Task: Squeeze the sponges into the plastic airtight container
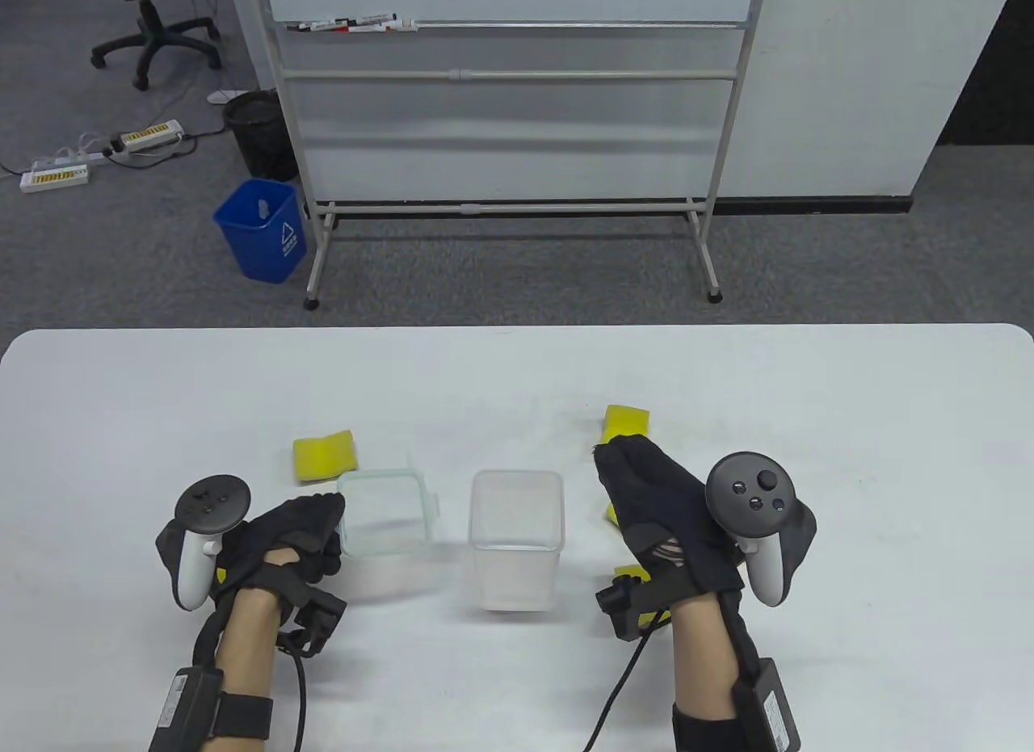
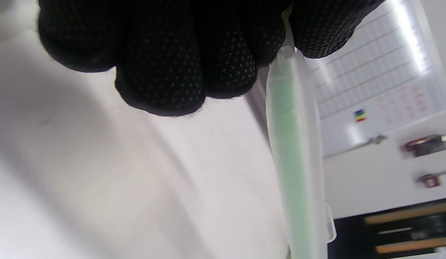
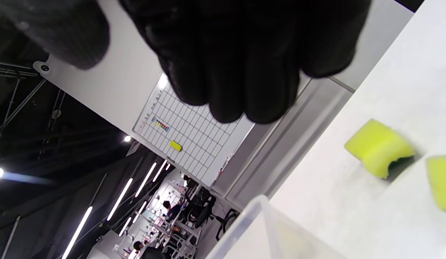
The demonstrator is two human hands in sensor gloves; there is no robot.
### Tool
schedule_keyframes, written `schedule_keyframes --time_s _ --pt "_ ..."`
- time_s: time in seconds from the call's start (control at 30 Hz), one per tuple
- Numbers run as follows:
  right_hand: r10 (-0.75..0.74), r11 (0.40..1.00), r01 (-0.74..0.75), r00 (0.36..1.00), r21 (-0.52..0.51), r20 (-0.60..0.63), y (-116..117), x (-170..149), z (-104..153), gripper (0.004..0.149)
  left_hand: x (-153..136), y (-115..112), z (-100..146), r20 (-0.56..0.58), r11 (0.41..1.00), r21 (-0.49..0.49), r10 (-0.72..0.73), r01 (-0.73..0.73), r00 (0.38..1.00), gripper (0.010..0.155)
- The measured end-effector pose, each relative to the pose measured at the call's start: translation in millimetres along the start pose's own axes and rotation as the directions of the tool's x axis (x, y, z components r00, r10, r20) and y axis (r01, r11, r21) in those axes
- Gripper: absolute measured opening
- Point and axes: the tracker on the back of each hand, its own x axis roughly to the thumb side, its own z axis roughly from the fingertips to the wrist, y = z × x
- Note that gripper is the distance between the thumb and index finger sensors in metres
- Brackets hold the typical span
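A clear plastic container (image 1: 517,542) stands open at the table's middle front; its rim shows in the right wrist view (image 3: 251,212). Its clear lid with a green seal (image 1: 388,514) lies left of it. My left hand (image 1: 327,530) grips the lid's left edge; in the left wrist view the fingers (image 2: 165,54) pinch the lid (image 2: 294,162). One yellow sponge (image 1: 325,455) lies behind the lid, another (image 1: 627,422) lies at the far right. My right hand (image 1: 626,465) hovers palm down, holding nothing, over more sponges (image 1: 612,514). Two sponges (image 3: 379,151) show in the right wrist view.
A whiteboard on a wheeled stand (image 1: 517,211) stands on the floor beyond the table's far edge. A blue bin (image 1: 262,231) and a black bin (image 1: 258,134) stand at its left. A piece of yellow sponge (image 1: 632,574) shows under my right wrist.
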Motion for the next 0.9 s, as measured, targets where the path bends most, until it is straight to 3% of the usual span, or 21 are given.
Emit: schedule_keyframes --time_s 0.17,0.3,0.5,0.67,0.8,0.9 --pt "0.006 1.000 -0.006 1.000 0.014 0.000 2 0 0 0.070 -7 -20 -11 -0.085 0.968 -0.053 -0.250 0.247 0.964 0.043" --pt "0.011 1.000 -0.011 1.000 0.012 -0.009 2 -2 -1 0.070 2 -29 -10 -0.112 0.900 0.022 -0.430 0.435 0.896 0.045" --pt "0.021 1.000 -0.021 1.000 0.019 -0.018 2 -2 -1 0.070 6 -34 -11 -0.189 0.768 0.123 -0.604 0.629 0.774 0.047" --pt "0.031 0.999 -0.031 0.999 0.025 -0.018 3 -2 -1 0.070 8 -38 -11 -0.261 0.649 0.147 -0.703 0.747 0.662 0.052" --pt "0.033 0.999 -0.032 0.999 0.029 -0.021 3 -2 -2 0.070 15 -35 -2 -0.275 0.637 0.175 -0.700 0.751 0.659 0.054" --pt "0.030 0.999 -0.029 0.999 0.029 -0.022 3 -2 -2 0.070 26 -19 13 -0.249 0.654 0.259 -0.666 0.711 0.704 0.054"
